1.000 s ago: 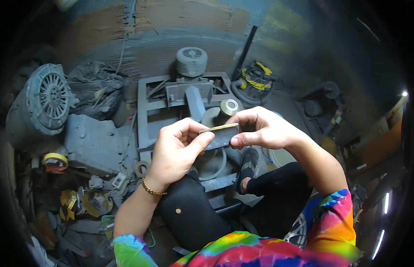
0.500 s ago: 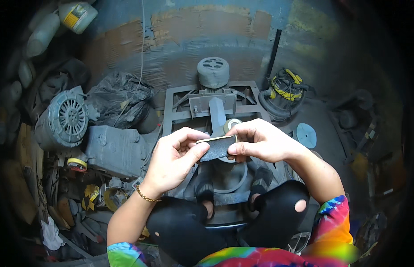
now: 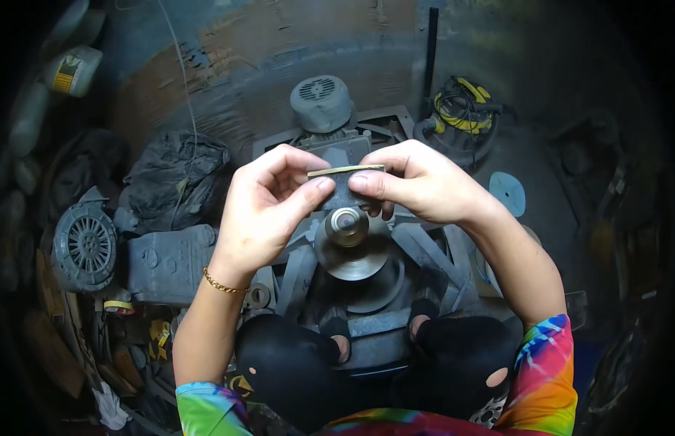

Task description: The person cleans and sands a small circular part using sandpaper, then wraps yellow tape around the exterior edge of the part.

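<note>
Both hands hold a small flat rectangular plate, dark grey and speckled on its face, with a thin pale yellowish edge at the top. My left hand pinches its left end, thumb on the near face and fingers behind. My right hand grips the right end the same way. Just below the plate is a shiny round metal disc with a stepped hub on a machine between my feet. I cannot tell whether the plate touches the hub. Most fingertips are hidden behind the plate.
An upright grey motor stands behind my hands on a metal frame. To the left lie another motor, a grey metal housing and a black plastic bag. To the right are a yellow-and-black vacuum and a pale blue disc.
My view has shifted. Both hands with the plate sit farther forward over the machine, uncovering the disc and hub. The plate is tilted so its pale edge shows more levelly.
</note>
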`<state>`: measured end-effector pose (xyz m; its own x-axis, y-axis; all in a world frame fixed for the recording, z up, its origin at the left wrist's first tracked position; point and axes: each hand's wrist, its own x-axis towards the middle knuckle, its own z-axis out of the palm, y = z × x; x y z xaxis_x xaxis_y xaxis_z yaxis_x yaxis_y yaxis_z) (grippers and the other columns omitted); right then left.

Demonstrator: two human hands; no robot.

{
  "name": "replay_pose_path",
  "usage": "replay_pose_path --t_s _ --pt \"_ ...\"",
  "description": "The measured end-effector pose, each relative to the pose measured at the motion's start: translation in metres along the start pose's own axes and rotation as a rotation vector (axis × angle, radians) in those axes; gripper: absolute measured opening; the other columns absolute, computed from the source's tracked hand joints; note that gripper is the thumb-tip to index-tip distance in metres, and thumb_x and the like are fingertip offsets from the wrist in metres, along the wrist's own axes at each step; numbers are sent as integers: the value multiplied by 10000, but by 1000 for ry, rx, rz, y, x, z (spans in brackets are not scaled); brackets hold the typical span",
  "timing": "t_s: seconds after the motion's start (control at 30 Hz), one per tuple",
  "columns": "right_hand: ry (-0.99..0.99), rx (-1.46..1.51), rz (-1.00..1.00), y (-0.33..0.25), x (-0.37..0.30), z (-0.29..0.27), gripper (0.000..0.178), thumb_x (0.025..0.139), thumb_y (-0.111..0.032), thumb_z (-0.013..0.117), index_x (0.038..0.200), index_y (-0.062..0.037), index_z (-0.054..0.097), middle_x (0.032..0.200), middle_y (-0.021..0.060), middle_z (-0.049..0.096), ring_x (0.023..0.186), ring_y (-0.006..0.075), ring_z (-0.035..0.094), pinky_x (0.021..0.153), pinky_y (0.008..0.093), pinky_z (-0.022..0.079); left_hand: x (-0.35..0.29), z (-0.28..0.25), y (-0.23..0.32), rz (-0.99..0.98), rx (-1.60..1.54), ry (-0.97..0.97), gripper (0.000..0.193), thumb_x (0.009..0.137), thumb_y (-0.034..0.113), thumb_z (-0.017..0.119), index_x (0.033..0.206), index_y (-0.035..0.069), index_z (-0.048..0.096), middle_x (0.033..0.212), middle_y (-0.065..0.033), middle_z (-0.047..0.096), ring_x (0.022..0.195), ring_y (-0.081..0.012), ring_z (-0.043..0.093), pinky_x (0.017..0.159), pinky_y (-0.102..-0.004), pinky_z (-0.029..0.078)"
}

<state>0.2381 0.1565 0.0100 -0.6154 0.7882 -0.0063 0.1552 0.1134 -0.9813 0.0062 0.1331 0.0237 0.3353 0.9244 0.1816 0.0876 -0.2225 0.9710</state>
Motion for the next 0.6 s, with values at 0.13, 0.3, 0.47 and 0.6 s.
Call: replay_pose_path --t_s 0.13,0.3,0.47,0.6 --pt "11 -21 23 13 6 -10 313 942 -314 709 988 -4 708 777 8 673 725 76 611 655 240 486 14 0 -16 -117 -49 -61 169 901 45 734 1036 -14 653 898 -29 698 798 -50 628 723 -204 516" --pt "81 -39 70 41 17 -5 291 905 -272 756 1003 -4 702 813 -4 667 731 62 576 648 244 460 30 -9 -47 -232 -104 -203 166 901 44 733 1031 -18 652 899 -25 697 792 -45 620 717 -204 508" --pt "81 -39 190 65 25 -2 282 879 -261 779 955 0 702 787 -7 649 727 53 547 650 232 429 32 -9 -83 -329 -59 -169 153 886 68 760 992 11 666 906 0 688 814 -43 621 741 -208 506" --pt "75 48 226 74 27 3 260 869 -236 784 908 6 696 763 -9 645 723 51 550 650 232 428 32 -11 -92 -426 -14 -202 152 884 83 769 974 10 670 905 4 680 826 -46 617 757 -205 501"
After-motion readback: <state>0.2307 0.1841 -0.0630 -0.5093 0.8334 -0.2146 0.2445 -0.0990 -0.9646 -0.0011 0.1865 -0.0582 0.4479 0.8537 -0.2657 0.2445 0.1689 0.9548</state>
